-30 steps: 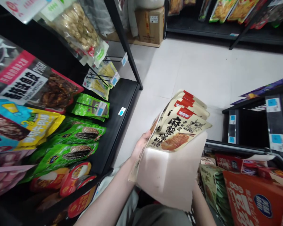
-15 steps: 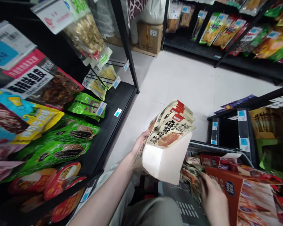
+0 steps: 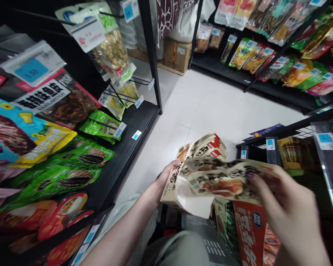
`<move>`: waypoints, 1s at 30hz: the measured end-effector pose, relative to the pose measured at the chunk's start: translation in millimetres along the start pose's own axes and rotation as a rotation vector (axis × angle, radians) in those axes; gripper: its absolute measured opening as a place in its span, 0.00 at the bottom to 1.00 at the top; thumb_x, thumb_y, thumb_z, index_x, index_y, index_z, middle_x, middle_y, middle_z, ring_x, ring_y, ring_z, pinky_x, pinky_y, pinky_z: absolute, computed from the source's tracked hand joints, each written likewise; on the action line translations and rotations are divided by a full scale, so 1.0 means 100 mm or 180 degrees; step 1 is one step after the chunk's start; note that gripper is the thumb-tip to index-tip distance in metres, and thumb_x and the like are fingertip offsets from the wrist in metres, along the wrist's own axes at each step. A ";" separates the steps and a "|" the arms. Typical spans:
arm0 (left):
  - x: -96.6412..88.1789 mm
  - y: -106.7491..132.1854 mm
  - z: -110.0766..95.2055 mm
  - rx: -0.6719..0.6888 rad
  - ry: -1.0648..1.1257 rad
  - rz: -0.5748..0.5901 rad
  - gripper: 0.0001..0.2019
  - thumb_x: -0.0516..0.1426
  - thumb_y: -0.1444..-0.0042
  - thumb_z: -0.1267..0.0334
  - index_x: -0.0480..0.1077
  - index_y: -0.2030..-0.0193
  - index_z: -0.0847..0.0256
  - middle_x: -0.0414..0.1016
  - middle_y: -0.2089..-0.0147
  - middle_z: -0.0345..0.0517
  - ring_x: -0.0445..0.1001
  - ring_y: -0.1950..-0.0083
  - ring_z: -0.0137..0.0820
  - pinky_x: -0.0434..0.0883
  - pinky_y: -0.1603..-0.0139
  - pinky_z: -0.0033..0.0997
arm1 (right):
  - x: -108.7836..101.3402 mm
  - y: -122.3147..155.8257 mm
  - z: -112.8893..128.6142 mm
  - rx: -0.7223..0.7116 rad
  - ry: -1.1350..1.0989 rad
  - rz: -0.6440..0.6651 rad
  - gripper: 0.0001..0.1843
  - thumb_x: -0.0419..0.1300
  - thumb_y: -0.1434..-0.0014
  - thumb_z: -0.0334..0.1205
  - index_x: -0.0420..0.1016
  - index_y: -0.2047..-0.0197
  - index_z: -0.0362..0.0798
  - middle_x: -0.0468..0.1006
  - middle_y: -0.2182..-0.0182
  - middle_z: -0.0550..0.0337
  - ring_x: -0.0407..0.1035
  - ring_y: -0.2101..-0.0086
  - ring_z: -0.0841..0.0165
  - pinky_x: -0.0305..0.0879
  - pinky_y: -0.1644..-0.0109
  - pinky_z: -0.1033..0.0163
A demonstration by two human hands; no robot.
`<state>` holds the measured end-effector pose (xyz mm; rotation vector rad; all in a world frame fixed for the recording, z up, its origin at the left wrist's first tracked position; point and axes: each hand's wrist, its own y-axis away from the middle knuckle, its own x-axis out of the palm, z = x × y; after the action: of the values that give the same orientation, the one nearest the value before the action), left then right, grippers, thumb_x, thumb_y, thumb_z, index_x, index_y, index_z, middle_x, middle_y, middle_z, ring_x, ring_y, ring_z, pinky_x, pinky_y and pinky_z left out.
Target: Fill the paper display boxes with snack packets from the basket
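Observation:
My left hand point(image 3: 162, 181) is closed on the side of a beige carton point(image 3: 188, 199) that holds several beige snack packets point(image 3: 208, 146) with red tabs and black lettering. My right hand point(image 3: 288, 214) grips one such beige packet point(image 3: 224, 181), lying flat above the carton's open top; the hand and packet are blurred by motion. Both hands are low in the view, over the shop aisle.
On the left a black rack point(image 3: 127, 144) carries green seed bags point(image 3: 86, 155), nut bags point(image 3: 113, 51) on hooks and price tags. At the lower right sits a red box point(image 3: 252, 236) among other goods. Another snack shelf point(image 3: 266, 88) runs at the back right. The floor point(image 3: 211, 107) is pale tile, with a cardboard box point(image 3: 177, 53) beyond.
My right hand came up from the goods at the lower right and now holds a packet over the carton. The carton has dropped lower and tipped. The view has tilted up.

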<state>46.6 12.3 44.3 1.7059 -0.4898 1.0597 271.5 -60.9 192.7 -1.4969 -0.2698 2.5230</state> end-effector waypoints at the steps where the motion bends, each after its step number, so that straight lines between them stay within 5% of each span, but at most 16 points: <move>1: -0.01 0.00 0.00 -0.0020 -0.0005 0.0005 0.27 0.51 0.40 0.51 0.72 0.46 0.73 0.83 0.60 0.56 0.81 0.61 0.42 0.73 0.52 0.38 | 0.08 -0.10 0.07 -0.0218 -0.0021 0.0068 0.09 0.53 0.33 0.42 0.72 0.62 0.51 0.78 0.72 0.62 0.71 0.75 0.70 0.68 0.70 0.65; 4: -0.04 -0.02 0.00 -0.0009 0.0003 0.0071 0.27 0.54 0.42 0.51 0.71 0.44 0.73 0.83 0.58 0.56 0.81 0.57 0.44 0.71 0.47 0.39 | 0.19 -0.18 0.20 -0.0640 0.0238 0.0180 0.09 0.50 0.32 0.37 0.69 0.64 0.50 0.75 0.76 0.64 0.71 0.77 0.71 0.64 0.73 0.67; 10: -0.04 -0.02 -0.02 -0.0064 -0.0066 0.0005 0.28 0.53 0.41 0.51 0.70 0.42 0.74 0.83 0.58 0.56 0.80 0.55 0.44 0.70 0.46 0.39 | 0.15 0.04 0.26 -0.0472 0.0927 0.0372 0.10 0.47 0.31 0.38 0.69 0.57 0.53 0.79 0.68 0.60 0.73 0.76 0.69 0.60 0.78 0.67; 15: 0.01 -0.03 -0.01 0.0063 0.0055 0.0046 0.26 0.49 0.37 0.56 0.67 0.39 0.73 0.82 0.55 0.55 0.80 0.53 0.41 0.69 0.44 0.37 | 0.35 -0.15 0.30 -0.0628 0.1076 0.0580 0.10 0.47 0.33 0.37 0.68 0.64 0.50 0.76 0.76 0.60 0.70 0.80 0.67 0.57 0.80 0.65; 20: 0.02 -0.06 0.01 0.0078 0.0070 -0.0059 0.28 0.47 0.35 0.53 0.68 0.40 0.75 0.83 0.57 0.58 0.81 0.54 0.42 0.69 0.43 0.39 | 0.40 -0.19 0.27 -0.0341 0.0331 0.0529 0.15 0.52 0.34 0.43 0.69 0.47 0.48 0.82 0.64 0.53 0.77 0.69 0.63 0.72 0.69 0.61; 23: -0.01 -0.07 0.01 0.0038 0.0106 -0.0104 0.28 0.49 0.36 0.51 0.68 0.40 0.74 0.82 0.55 0.58 0.80 0.52 0.44 0.69 0.43 0.41 | 0.34 -0.04 0.16 0.0338 -0.0173 0.0230 0.25 0.58 0.37 0.51 0.66 0.40 0.50 0.81 0.54 0.50 0.79 0.60 0.60 0.76 0.59 0.57; 27: -0.05 -0.06 -0.01 0.0079 0.0186 -0.0062 0.27 0.52 0.38 0.51 0.69 0.40 0.72 0.82 0.53 0.56 0.80 0.52 0.43 0.69 0.44 0.40 | 0.31 0.22 -0.02 0.1184 -0.0372 0.0318 0.18 0.59 0.38 0.54 0.74 0.52 0.52 0.84 0.62 0.58 0.79 0.66 0.64 0.74 0.67 0.64; 30: -0.08 -0.06 -0.02 0.0025 0.0184 0.0038 0.27 0.53 0.39 0.52 0.70 0.42 0.73 0.83 0.56 0.56 0.81 0.56 0.42 0.70 0.46 0.39 | 0.30 0.27 -0.04 0.0969 -0.0130 0.0063 0.11 0.57 0.35 0.49 0.77 0.59 0.52 0.83 0.67 0.62 0.77 0.71 0.68 0.70 0.68 0.67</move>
<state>46.1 14.8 34.9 1.6762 -0.4600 1.1179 258.7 -79.1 159.0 -1.3363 0.1201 2.4741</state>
